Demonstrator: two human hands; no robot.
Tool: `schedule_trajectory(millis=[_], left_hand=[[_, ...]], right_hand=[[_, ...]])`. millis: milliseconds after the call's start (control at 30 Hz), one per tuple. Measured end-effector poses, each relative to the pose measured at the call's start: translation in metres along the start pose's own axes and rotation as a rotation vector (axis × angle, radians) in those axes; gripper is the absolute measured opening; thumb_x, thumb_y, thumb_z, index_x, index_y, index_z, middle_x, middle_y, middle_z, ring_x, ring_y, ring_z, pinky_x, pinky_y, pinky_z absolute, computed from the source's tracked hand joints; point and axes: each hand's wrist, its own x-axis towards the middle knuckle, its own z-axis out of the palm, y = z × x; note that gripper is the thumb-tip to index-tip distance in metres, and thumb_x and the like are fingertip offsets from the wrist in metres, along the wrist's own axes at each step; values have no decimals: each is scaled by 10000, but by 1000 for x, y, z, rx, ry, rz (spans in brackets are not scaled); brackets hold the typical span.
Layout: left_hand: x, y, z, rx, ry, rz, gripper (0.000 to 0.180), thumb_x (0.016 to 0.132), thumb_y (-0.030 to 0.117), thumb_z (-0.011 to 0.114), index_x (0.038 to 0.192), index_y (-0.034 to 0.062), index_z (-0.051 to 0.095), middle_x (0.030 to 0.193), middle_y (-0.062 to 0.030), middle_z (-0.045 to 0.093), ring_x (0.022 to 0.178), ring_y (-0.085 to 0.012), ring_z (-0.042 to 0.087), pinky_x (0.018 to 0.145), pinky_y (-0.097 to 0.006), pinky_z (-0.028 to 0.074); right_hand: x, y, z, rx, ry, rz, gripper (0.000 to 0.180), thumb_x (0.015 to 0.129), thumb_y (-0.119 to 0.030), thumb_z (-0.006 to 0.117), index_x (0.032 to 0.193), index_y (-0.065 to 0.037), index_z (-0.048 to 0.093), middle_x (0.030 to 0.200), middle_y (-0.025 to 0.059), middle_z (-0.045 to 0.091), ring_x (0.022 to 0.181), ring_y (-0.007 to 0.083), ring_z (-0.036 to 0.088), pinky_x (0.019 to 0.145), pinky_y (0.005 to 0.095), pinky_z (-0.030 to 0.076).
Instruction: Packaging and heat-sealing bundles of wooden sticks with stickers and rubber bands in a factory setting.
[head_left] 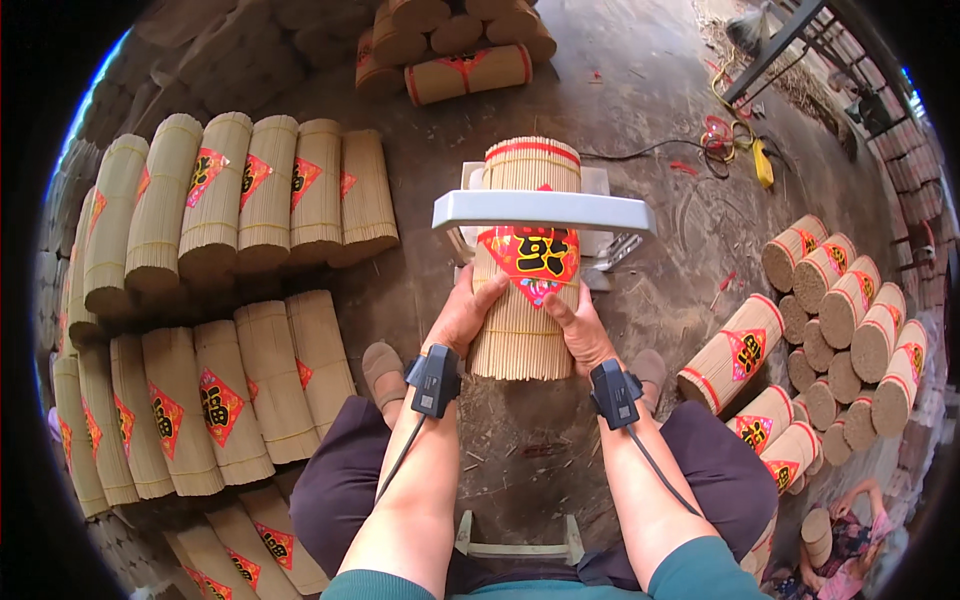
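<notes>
A thick round bundle of thin tan sticks [520,345] lies lengthwise in front of me, running under the pale arch of a strapping machine [545,208]. A red band circles its far end, and yellow ties show near both ends. A red diamond label [530,262] with dark lettering lies on top, partly hidden by the arch. My left hand [468,312] grips the bundle's left side just on my side of the arch. Against the right side, my right hand [585,328] presses with its thumb on top. The fingers underneath are hidden.
Rows of labelled bundles [215,190] stand close on the left. More lie stacked on the right [735,352] and at the far side [467,75]. A dark cable [640,153] crosses the floor near a yellow object [763,165]. At lower right a person holds a bundle [817,537].
</notes>
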Motion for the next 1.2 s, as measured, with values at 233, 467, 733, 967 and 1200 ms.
schedule_trajectory(millis=[233,467,733,967,1200], left_hand=[[-16,5,8,-15,18,7,806,812,408,719,1375,-21,334,1241,-151,554,1097,-202,563,936,-330,454],[-75,-14,11,-1,30,39,760,825,358,723,1349,-65,370,1251,-145,557,1120,-199,548,965,-325,433],[-196,-22,18,-70,-45,-42,706,843,321,703,1341,-44,363,1254,-120,541,1127,-174,529,982,-322,418],[-285,49,60,-158,-289,94,819,789,365,735,1389,7,310,1309,-110,493,1173,-183,501,1009,-336,403],[-311,85,80,-197,-445,240,642,957,343,532,1434,-9,286,1334,-145,502,1201,-211,507,1023,-338,394]], right_hand=[[-11,-2,2,19,0,5,1168,612,-553,840,1413,27,219,1276,124,500,1197,216,479,1037,352,375],[-78,8,6,-33,35,15,1056,669,-545,808,1373,51,295,1266,130,513,1161,214,503,1025,345,381],[-213,0,36,47,-4,25,1057,716,-510,789,1392,57,206,1285,148,487,1199,219,474,1050,351,355],[-263,-56,10,-146,-143,-210,889,874,-677,442,1417,0,253,1374,111,433,1278,211,409,1074,358,309],[-276,-95,26,756,-473,-188,706,912,-628,414,1347,-73,440,1294,104,564,1121,250,583,952,423,488]])
